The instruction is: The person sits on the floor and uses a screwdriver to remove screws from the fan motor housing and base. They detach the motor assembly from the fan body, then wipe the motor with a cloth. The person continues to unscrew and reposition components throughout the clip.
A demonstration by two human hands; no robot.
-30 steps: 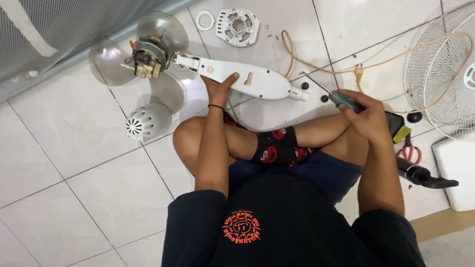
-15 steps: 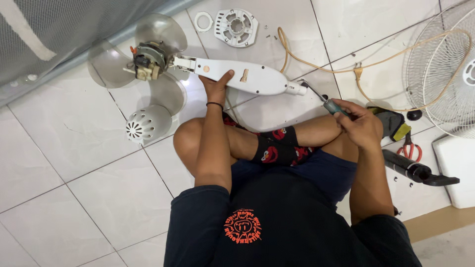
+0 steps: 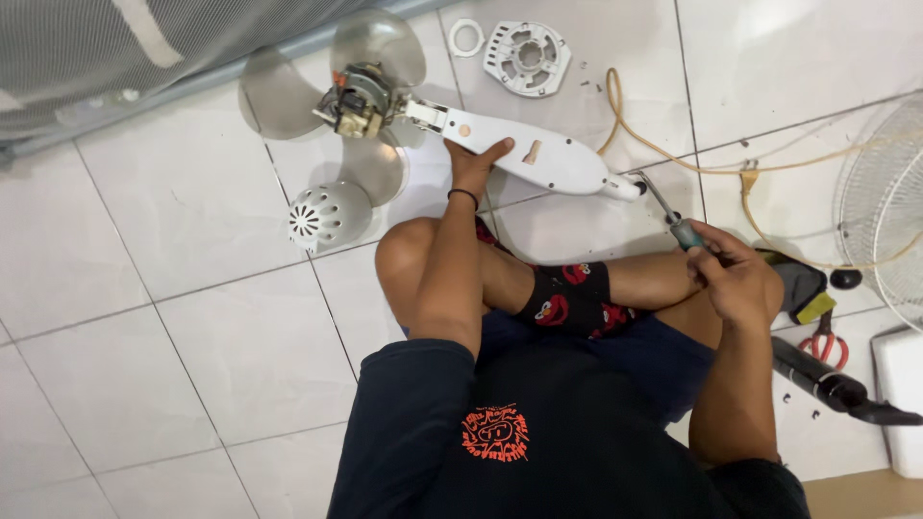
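Observation:
I sit cross-legged on a white tiled floor. My left hand grips the white fan neck housing, which lies flat with the bare motor and clear blades at its left end. My right hand holds a screwdriver; its tip points at the right end of the housing, near a black knob. A white domed motor cover rests beside my left knee.
A white round cover plate and a ring lie at the top. A tan power cord loops across the tiles. At right are a wire fan guard, red-handled scissors and a black tool. Mesh netting fills the upper left.
My right hand has brought the screwdriver in toward the right end of the housing. My left hand stays on the housing. The view has shifted slightly.

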